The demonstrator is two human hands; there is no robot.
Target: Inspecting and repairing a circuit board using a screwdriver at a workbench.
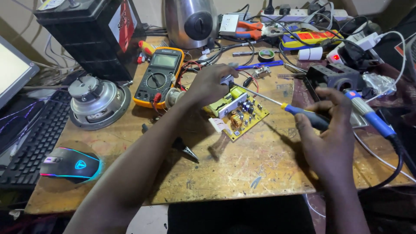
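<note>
Right hand [331,130] holds screwdriver [277,104] — left hand [208,84] steadies circuit board [238,113].

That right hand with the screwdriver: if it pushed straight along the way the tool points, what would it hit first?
Probably the left hand, whose fingers sit at the screwdriver tip, above the yellow circuit board. The right hand aims up-left; depth is unclear.

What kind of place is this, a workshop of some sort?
Most likely an electronics repair bench: a yellow circuit board lies on the worn wooden table, beside a multimeter and a loose speaker, with cables crowding the back.
</note>
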